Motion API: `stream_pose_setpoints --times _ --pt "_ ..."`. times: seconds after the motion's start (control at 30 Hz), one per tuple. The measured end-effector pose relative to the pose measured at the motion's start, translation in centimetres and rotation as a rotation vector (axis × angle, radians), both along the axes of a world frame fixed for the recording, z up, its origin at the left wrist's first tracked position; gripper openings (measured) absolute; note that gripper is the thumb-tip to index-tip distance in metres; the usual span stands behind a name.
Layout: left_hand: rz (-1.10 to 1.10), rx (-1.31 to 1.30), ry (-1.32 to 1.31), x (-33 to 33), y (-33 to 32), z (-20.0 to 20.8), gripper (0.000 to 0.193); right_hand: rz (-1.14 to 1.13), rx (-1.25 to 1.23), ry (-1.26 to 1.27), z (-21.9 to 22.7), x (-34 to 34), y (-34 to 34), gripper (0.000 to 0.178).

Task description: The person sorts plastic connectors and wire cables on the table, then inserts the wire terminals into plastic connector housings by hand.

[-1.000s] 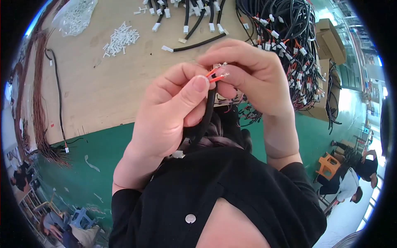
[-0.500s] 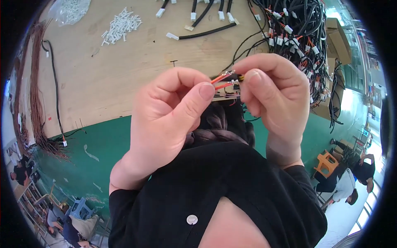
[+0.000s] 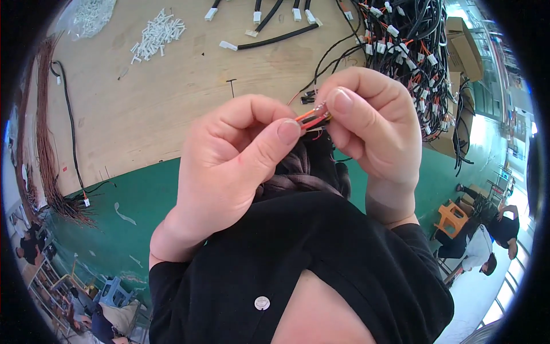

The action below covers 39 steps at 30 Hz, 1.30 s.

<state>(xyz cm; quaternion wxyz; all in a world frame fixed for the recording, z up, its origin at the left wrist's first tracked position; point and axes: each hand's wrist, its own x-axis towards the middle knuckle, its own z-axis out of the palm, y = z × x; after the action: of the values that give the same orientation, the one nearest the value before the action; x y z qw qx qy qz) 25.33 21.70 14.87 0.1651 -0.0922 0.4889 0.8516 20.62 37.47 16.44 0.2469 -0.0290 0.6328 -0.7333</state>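
Observation:
In front of my chest, my left hand (image 3: pixel 229 157) is closed, thumb and index finger pinching thin orange and red wires (image 3: pixel 309 118). Small metal crimp terminals show at the wires' right ends. My right hand (image 3: pixel 378 129) is also closed, its thumb and index fingertip meeting at those terminals. A bit of yellow and black wire shows under the right fingertips; most of what lies between them is hidden. The two hands are a short gap apart, bridged by the wires.
A wooden table (image 3: pixel 172 97) spans the far side, carrying a pile of white connector housings (image 3: pixel 158 35), a plastic bag (image 3: pixel 91 17), black sleeved cables (image 3: pixel 278 41) and a heap of wire harnesses (image 3: pixel 407 51). Brown wires (image 3: pixel 43 126) hang at left. People sit farther off on both sides.
My right fingertips have moved in onto the metal terminals, which showed bare before. The wires sit closer together now. The view has shifted slightly, and my left hand keeps its pinch.

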Motion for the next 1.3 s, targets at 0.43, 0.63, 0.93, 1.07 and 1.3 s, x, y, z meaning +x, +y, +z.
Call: stream_pose_setpoints --times 0.43,0.63,0.93,1.07,1.3 --pt "0.198 0.043 0.026 0.0 0.5 -0.8 0.013 -0.149 0.441 1.080 -2.1 0.7 -1.1 0.005" --pt "0.216 0.093 0.001 0.1 0.5 -0.8 0.013 -0.194 0.452 1.006 -2.3 1.0 -1.4 0.004" --pt "0.128 0.296 -0.106 -0.2 -0.3 -0.8 0.021 -0.247 0.305 0.651 -2.7 0.8 -1.8 0.008" --pt "0.134 0.264 -0.146 0.1 -0.3 -0.6 0.020 -0.152 0.197 0.419 -1.7 0.2 -1.8 0.013" --pt "0.077 0.277 -0.156 0.4 -0.4 -0.8 0.018 -0.116 0.033 0.222 -1.1 0.3 -1.8 0.016"
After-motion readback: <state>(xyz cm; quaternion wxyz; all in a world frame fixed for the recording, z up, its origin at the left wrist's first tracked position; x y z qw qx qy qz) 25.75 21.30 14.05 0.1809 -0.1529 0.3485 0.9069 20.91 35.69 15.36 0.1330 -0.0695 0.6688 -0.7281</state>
